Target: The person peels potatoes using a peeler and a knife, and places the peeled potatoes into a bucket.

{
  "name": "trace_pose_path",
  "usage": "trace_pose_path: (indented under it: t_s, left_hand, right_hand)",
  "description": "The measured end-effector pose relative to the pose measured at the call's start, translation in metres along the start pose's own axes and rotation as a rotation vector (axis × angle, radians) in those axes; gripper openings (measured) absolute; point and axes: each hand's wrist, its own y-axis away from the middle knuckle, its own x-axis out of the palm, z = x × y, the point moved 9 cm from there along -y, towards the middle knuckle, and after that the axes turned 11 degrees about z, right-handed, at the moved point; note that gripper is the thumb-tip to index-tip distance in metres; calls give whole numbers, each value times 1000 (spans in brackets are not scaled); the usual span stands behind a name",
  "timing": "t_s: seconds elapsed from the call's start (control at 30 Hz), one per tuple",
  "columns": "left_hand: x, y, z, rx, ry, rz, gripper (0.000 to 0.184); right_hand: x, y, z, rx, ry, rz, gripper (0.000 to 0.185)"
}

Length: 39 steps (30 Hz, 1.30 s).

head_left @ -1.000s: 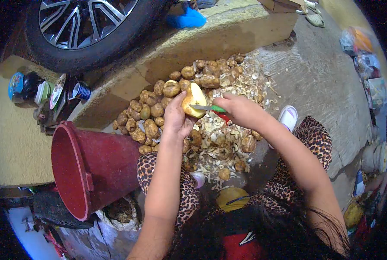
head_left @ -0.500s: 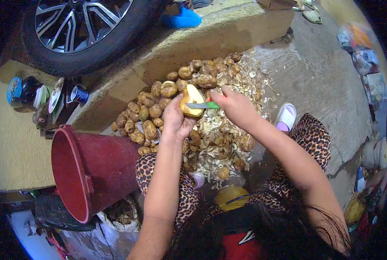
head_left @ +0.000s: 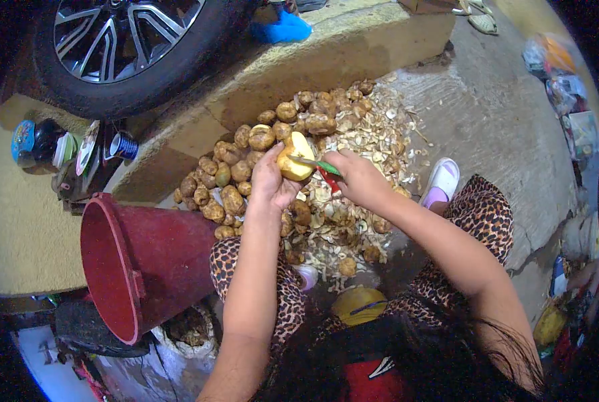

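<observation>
My left hand (head_left: pixel 271 182) is wrapped around a partly peeled potato (head_left: pixel 296 149), pale yellow on the bared side with brown skin beside my fingers. The fingers of my right hand (head_left: pixel 361 179) are closed on a small knife (head_left: pixel 327 167) with a green and red handle. Its blade lies against the potato's bared face. Beneath both hands spreads a heap of curled potato peelings (head_left: pixel 340 211). Several unpeeled brown potatoes (head_left: pixel 229 153) are piled to the left, along the concrete step.
A dark red bucket (head_left: pixel 172 251) lies on its side at the left. The concrete step (head_left: pixel 299 77) runs behind the potatoes, with a car wheel (head_left: pixel 199 74) above it. A yellow object (head_left: pixel 358 305) is between my legs. Plastic-wrapped goods (head_left: pixel 566 94) line the right side.
The knife has turned so that its handle slants down to the right, showing more red. My right hand has tilted and dropped slightly. The left hand still holds the potato in nearly the same place.
</observation>
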Motion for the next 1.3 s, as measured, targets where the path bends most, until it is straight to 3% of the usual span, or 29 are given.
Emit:
trace_pose_path:
  t_s: [0.1, 0.2, 0.43, 0.63, 0.83, 1.03, 1.13, 1.3]
  left_hand:
    - [12, 1, 3, -111, -12, 213, 32]
    - [13, -3, 2, -78, 9, 176, 31]
    - [2, -5, -6, 53, -113, 12, 31]
    - [7, 2, -13, 72, -145, -77, 33]
    - [12, 5, -10, 82, -194, -75, 33]
    - [16, 7, -14, 302, -265, -128, 32]
    - [16, 7, -18, 369, -334, -130, 31]
    - [22, 15, -14, 294, -285, -214, 32]
  right_hand:
    - [-20, -2, 1, 49, 118, 3, 21]
    - [-22, -3, -6, 104, 84, 0, 32]
    - [29, 1, -11, 214, -667, 216, 33]
    - [-15, 4, 15, -89, 16, 46, 30]
    - [-19, 7, 5, 86, 121, 100, 13]
    - [-11, 5, 7, 94, -178, 97, 22]
    - [1, 9, 0, 211, -288, 126, 23]
    - [-7, 7, 10, 32, -122, 13, 20]
